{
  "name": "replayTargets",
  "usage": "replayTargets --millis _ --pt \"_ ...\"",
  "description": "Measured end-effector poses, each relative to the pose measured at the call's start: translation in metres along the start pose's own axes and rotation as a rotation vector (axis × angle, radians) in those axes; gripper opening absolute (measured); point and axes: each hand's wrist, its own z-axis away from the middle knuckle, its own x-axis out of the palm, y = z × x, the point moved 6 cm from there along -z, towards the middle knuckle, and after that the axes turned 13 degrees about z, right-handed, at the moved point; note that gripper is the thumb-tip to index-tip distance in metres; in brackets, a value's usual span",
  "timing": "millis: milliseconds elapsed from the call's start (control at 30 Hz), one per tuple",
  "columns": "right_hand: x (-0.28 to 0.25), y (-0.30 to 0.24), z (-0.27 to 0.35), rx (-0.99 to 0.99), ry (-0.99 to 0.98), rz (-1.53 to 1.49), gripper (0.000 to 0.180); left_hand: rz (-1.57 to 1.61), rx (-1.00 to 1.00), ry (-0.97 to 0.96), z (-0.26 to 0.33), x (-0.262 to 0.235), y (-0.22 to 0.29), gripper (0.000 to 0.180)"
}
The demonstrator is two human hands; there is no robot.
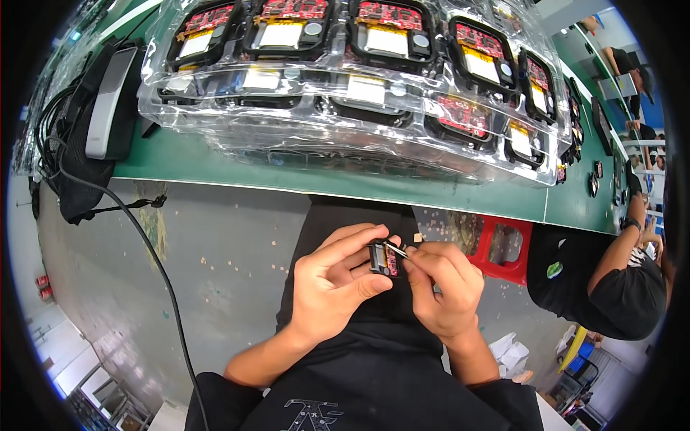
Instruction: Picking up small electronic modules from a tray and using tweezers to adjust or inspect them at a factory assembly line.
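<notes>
Above my lap, my left hand (336, 276) grips a small black device housing (385, 260) by its edges, fingers on the far side and thumb on the near side. Inside the housing a red circuit board and a pale part show. My right hand (447, 287) pinches thin metal tweezers (394, 249), their tip at the far edge of the housing. What the tip touches is too small to make out. Beyond my hands, stacked clear plastic trays (287, 133) hold several black housings (392, 36) with red boards and white batteries.
The green table (237, 169) edge runs beyond my knees. A silver-grey box (111, 104) stands at the left, with a black cable (154, 258) hanging to the floor. A red stool (503, 269) and a co-worker in black (611, 287) are at the right.
</notes>
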Motion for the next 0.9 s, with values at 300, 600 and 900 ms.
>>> replayTargets --millis 300,600,900 --pt "-0.01 0.003 -0.004 0.015 -0.104 -0.089 0.02 -0.073 0.141 -0.046 0.0 0.006 0.012 0.058" --pt "-0.082 0.067 -0.026 0.22 0.434 0.293 0.027 -0.391 0.611 -0.164 0.009 0.026 0.091 0.07" --pt "-0.105 0.135 -0.029 0.589 0.309 0.744 0.027 -0.816 1.088 -0.238 -0.025 0.075 0.182 0.067"
